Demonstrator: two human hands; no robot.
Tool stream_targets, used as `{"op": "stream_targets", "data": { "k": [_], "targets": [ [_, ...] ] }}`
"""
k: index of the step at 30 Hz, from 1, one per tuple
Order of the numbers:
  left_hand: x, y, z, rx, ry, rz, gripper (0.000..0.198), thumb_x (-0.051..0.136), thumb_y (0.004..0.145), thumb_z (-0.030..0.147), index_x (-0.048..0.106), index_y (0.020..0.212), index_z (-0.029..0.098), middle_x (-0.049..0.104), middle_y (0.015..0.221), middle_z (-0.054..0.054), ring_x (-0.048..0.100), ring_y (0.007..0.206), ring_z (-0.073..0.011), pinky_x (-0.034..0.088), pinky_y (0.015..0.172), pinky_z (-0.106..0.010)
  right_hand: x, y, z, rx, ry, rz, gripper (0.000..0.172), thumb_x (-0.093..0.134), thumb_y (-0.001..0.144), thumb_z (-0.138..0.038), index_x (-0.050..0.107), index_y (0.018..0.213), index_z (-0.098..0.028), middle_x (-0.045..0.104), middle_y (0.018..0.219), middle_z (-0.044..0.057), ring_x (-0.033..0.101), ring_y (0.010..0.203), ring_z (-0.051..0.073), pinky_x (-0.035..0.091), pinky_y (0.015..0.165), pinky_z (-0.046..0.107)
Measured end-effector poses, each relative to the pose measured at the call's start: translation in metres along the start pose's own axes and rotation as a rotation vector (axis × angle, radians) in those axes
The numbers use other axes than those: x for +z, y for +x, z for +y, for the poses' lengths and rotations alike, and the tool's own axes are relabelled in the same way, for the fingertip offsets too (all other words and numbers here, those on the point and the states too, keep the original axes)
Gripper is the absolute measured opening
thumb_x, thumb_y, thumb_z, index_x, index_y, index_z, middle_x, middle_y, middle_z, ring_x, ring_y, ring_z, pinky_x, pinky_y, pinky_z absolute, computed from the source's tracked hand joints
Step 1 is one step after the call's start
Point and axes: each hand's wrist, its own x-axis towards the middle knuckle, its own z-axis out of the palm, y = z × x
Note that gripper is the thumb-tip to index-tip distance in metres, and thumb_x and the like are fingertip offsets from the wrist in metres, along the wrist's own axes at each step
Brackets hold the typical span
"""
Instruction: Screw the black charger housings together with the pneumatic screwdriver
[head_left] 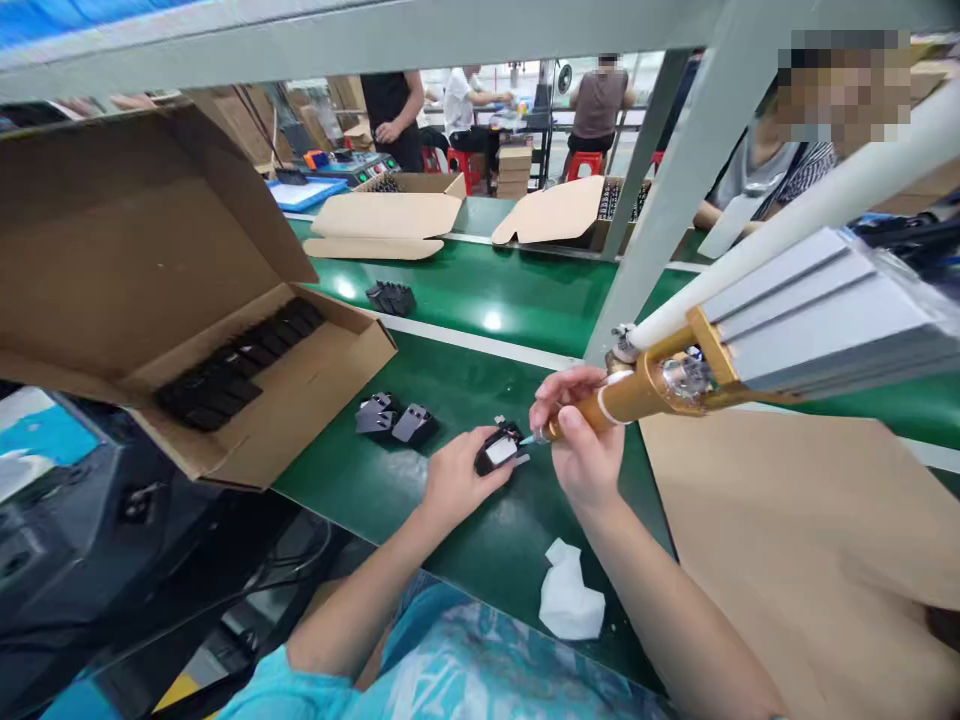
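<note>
My left hand (454, 478) grips a small black part with a white face (501, 449), pressing it on the green bench mat (420, 500). My right hand (577, 430) is closed around the gold barrel of a dispensing gun (645, 392), whose tip touches the right end of the black part. A grey ribbed body and a white tube extend from the gun up to the right. Two more black parts (396, 420) lie just left of my left hand.
An open cardboard box (225, 400) with several black parts stands at the left. A crumpled white wipe (570, 595) lies near me. Brown cardboard sheet (787, 530) covers the right. Another black part (390, 297) sits on the conveyor belt (510, 290). People work beyond it.
</note>
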Motion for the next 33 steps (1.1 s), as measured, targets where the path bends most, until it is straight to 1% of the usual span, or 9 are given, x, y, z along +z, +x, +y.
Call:
{"op": "stream_targets", "data": {
  "k": [4,8,13,18,21,24,27,30,33],
  "targets": [
    [-0.007,0.000,0.007,0.025,-0.049,0.013,0.029,0.067,0.082,0.034,0.062,0.108,0.022,0.074,0.093,-0.002,0.070,0.086,-0.0207,0.053,0.073,-0.029,-0.001,0.002,0.001,-0.013,-0.030,0.006,0.016,0.065,0.085,-0.029,0.062,0.100,-0.026,0.060,0.089,-0.001,0.056,0.062,0.009,0.044,0.056,0.026],
    [-0.009,0.001,0.010,0.040,-0.070,0.017,0.029,0.068,0.081,0.031,0.062,0.108,0.022,0.074,0.093,-0.002,0.070,0.086,-0.0206,0.053,0.074,-0.029,-0.001,0.003,0.000,-0.036,-0.039,0.020,0.009,0.064,0.085,-0.027,0.061,0.093,-0.024,0.059,0.089,-0.001,0.056,0.060,0.009,0.044,0.056,0.027],
    [-0.008,0.001,0.010,0.017,-0.076,0.020,0.030,0.068,0.080,0.032,0.062,0.107,0.021,0.074,0.092,-0.002,0.070,0.085,-0.0210,0.052,0.071,-0.028,0.000,0.003,-0.001,-0.017,-0.075,0.031,0.018,0.066,0.084,-0.033,0.060,0.100,-0.026,0.059,0.089,-0.001,0.055,0.061,0.010,0.045,0.057,0.028],
    [-0.002,0.001,0.011,-0.016,-0.069,0.000,0.032,0.068,0.080,0.033,0.062,0.109,0.022,0.074,0.090,-0.002,0.070,0.080,-0.0203,0.052,0.069,-0.029,0.002,0.002,-0.001,-0.005,-0.086,0.024,0.022,0.066,0.083,-0.036,0.059,0.102,-0.026,0.059,0.089,0.000,0.055,0.062,0.011,0.046,0.057,0.029],
    [0.003,0.002,0.013,-0.048,-0.090,-0.034,0.034,0.067,0.080,0.032,0.061,0.111,0.022,0.074,0.092,-0.002,0.070,0.077,-0.0194,0.053,0.068,-0.029,0.003,0.002,-0.001,-0.005,-0.075,0.020,0.023,0.066,0.083,-0.036,0.059,0.103,-0.026,0.059,0.089,0.000,0.054,0.063,0.011,0.047,0.057,0.028],
    [0.009,0.003,0.017,-0.073,-0.134,-0.083,0.035,0.067,0.080,0.030,0.060,0.113,0.021,0.074,0.097,-0.003,0.069,0.076,-0.0188,0.053,0.069,-0.029,0.005,0.001,-0.001,-0.001,-0.048,0.010,0.022,0.065,0.083,-0.035,0.059,0.103,-0.026,0.059,0.089,0.000,0.054,0.063,0.011,0.046,0.056,0.027],
    [0.013,0.006,0.023,-0.083,-0.180,-0.103,0.036,0.069,0.079,0.032,0.059,0.112,0.022,0.074,0.095,-0.002,0.069,0.075,-0.0185,0.053,0.070,-0.029,0.006,0.000,-0.001,0.008,-0.025,-0.002,0.022,0.065,0.084,-0.033,0.059,0.104,-0.027,0.059,0.090,0.000,0.055,0.064,0.011,0.047,0.057,0.027],
    [0.017,0.008,0.029,-0.073,-0.261,-0.078,0.033,0.069,0.080,0.032,0.060,0.110,0.022,0.074,0.094,-0.001,0.070,0.076,-0.0176,0.053,0.069,-0.027,0.006,-0.001,-0.002,0.010,-0.042,-0.009,0.022,0.065,0.084,-0.034,0.059,0.105,-0.027,0.059,0.090,0.000,0.055,0.064,0.011,0.047,0.058,0.028],
    [0.020,0.010,0.030,-0.023,-0.313,-0.014,0.031,0.069,0.080,0.031,0.060,0.108,0.021,0.074,0.095,-0.001,0.070,0.078,-0.0173,0.053,0.071,-0.026,0.006,-0.001,-0.002,-0.011,-0.053,-0.014,0.014,0.063,0.085,-0.033,0.059,0.096,-0.025,0.057,0.091,0.000,0.055,0.063,0.010,0.046,0.056,0.028]
  ]
}}
